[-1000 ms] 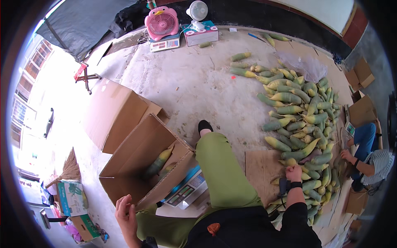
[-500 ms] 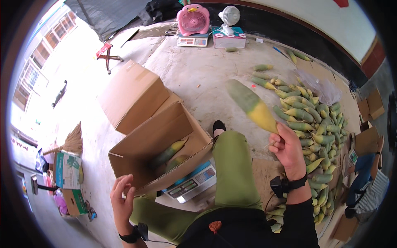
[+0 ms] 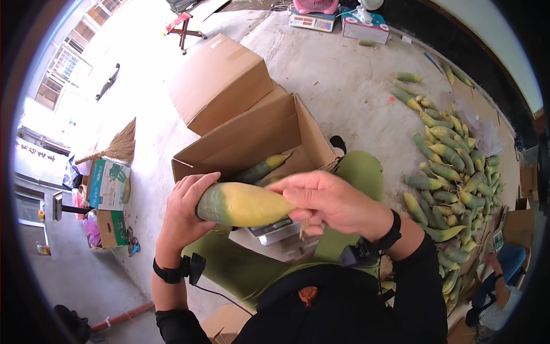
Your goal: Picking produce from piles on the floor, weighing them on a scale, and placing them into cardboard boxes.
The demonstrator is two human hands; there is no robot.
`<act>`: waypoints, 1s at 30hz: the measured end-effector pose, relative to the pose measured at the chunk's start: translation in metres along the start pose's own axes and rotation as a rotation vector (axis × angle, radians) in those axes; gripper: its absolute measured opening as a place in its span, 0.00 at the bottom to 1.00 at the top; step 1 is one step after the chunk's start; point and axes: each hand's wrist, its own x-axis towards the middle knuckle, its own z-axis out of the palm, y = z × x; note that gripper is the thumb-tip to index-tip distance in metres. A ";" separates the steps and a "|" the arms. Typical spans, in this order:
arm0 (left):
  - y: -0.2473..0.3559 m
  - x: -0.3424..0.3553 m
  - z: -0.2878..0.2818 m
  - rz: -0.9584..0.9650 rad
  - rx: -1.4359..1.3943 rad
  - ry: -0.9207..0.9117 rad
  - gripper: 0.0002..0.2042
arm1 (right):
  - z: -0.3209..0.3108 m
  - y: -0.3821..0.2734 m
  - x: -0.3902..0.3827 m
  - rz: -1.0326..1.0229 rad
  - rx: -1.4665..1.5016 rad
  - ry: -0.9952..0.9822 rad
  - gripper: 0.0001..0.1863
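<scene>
A green-and-yellow radish (image 3: 249, 205) lies sideways between my hands, above my lap. My left hand (image 3: 188, 205) wraps its thick green end. The tapered yellow tip is pinched in the fingers of my right hand (image 3: 329, 200), with a thin root strand hanging below. Just beyond them stands an open cardboard box (image 3: 240, 139), with another radish (image 3: 264, 168) inside; my hands and the held radish cover the box's near side. Under the box, a digital scale (image 3: 269, 232) shows only in part.
A large heap of radishes (image 3: 452, 172) covers the floor at right, beside a clear plastic bag (image 3: 484, 132). Behind the open box is another cardboard box (image 3: 220, 80). A broom (image 3: 117, 143) and cartons (image 3: 109, 183) stand at left. Another person (image 3: 498, 292) is at far right.
The radish has come from the right to above my lap, turned sideways. My left hand has moved from the box's near edge onto its thick end. The view has shifted.
</scene>
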 end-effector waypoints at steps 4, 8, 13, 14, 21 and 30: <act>-0.012 0.006 0.001 -0.199 -0.186 -0.030 0.33 | -0.014 -0.009 0.013 -0.533 -0.559 0.374 0.17; -0.036 0.027 -0.001 -0.318 -0.169 -0.159 0.33 | -0.052 -0.016 0.007 -0.745 -0.746 0.762 0.14; -0.077 0.064 0.029 -0.387 -0.097 -0.549 0.32 | -0.097 -0.007 0.017 -0.867 -0.497 0.847 0.10; -0.078 0.075 0.037 -0.438 -0.071 -0.636 0.32 | -0.107 0.000 0.021 -0.894 -0.456 0.863 0.10; -0.129 0.118 0.127 -0.340 -0.138 -0.915 0.35 | -0.133 0.007 0.020 -0.954 -0.289 0.951 0.08; -0.186 0.087 0.242 -0.331 -0.240 -0.822 0.48 | -0.130 0.005 0.034 -0.850 -0.297 0.888 0.06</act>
